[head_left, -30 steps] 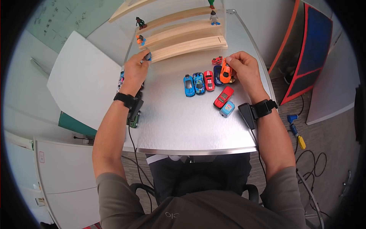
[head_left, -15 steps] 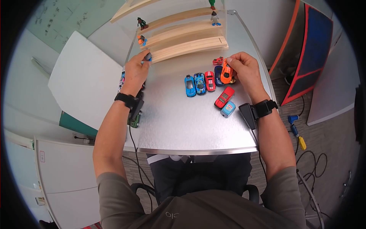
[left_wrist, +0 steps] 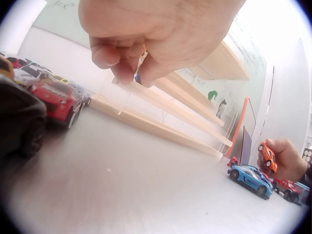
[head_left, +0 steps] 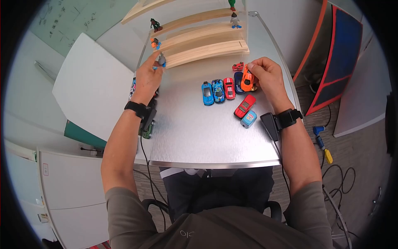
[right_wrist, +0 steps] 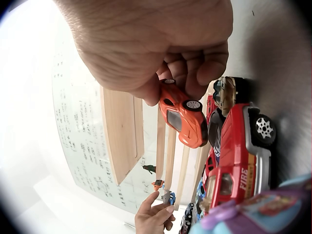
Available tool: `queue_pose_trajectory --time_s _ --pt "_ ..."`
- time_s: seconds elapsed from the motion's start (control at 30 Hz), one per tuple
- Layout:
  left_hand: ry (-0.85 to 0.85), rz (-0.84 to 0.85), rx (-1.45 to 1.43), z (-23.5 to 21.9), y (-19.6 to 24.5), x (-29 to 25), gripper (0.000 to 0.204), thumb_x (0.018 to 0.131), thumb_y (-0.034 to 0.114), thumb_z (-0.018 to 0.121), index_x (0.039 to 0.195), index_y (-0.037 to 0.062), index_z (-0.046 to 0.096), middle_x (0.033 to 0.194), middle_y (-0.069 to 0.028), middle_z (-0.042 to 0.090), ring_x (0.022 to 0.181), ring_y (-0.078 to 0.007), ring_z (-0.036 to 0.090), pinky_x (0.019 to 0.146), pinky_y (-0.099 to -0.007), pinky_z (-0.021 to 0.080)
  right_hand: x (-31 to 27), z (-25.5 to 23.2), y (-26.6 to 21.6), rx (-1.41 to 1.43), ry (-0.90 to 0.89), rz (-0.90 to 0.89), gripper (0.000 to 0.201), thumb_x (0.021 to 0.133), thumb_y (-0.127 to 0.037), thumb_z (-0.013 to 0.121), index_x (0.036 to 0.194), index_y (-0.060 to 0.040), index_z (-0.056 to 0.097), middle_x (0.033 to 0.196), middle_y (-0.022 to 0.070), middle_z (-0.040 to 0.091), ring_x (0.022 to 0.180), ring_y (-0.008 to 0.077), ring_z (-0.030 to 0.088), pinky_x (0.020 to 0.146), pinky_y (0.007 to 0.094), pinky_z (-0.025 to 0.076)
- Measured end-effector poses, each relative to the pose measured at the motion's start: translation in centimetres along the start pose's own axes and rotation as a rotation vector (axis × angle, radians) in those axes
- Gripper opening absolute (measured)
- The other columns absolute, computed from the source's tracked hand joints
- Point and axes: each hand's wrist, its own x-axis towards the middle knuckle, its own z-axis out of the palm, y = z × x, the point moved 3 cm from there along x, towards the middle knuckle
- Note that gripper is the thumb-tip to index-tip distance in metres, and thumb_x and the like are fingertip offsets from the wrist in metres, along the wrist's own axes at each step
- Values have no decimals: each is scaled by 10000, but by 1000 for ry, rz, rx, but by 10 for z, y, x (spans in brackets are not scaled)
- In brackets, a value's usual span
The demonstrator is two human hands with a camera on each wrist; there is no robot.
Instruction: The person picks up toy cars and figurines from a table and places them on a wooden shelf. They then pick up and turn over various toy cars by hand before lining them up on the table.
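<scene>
At the left end of the lowest wooden shelf, my left hand [head_left: 148, 76] is beside a small grey figurine with blue feet [head_left: 161, 60]. Its index finger reaches up past the figurine, and the thumb is close to it on the near side. In the right wrist view that figurine [right_wrist: 167, 197] shows just beyond the fingertips. My right hand [head_left: 268, 76] pinches an orange toy car [right_wrist: 184, 119] between thumb and fingers, tilted nose-up above the row of cars. Beneath it are a dark blue toy car [head_left: 239, 83] and a gold one [right_wrist: 225, 95].
Right of centre on the metal table [head_left: 186, 141] stand blue cars [head_left: 207, 93], a striped red car [head_left: 229, 88], a red fire truck [head_left: 245, 106] and a light-blue toy vehicle [head_left: 248, 118]. Several cars line the left edge, including a red one [left_wrist: 57, 100]. Figurines [head_left: 156, 25] stand on the upper shelves.
The index finger of my left hand has lifted and straightened away from the grey figurine, which now shows more fully. My right hand keeps its hold on the orange toy car, nearly still.
</scene>
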Motion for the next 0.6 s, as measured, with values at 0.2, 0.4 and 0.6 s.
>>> queue_pose_trajectory --time_s 0.2,0.4,0.6 --pt "43 -46 15 -13 7 -16 557 861 -49 706 1389 85 593 1020 -37 614 745 -81 549 657 -226 474 1 0 0 19 0 -5 143 934 -119 690 927 22 673 754 24 658 613 61 570 536 236 455" --pt "13 197 -63 1 61 -37 433 846 -50 712 1264 50 659 1022 -31 574 720 -64 527 648 -223 472 0 -4 -1 -26 17 16 164 932 -145 695 929 18 675 743 20 650 599 61 560 518 236 439" --pt "-134 383 -283 52 144 -66 415 811 37 790 1214 51 692 980 -41 582 734 -69 550 641 -217 476 0 0 -5 19 -30 -19 162 935 -160 699 935 1 678 751 27 664 598 67 577 516 225 446"
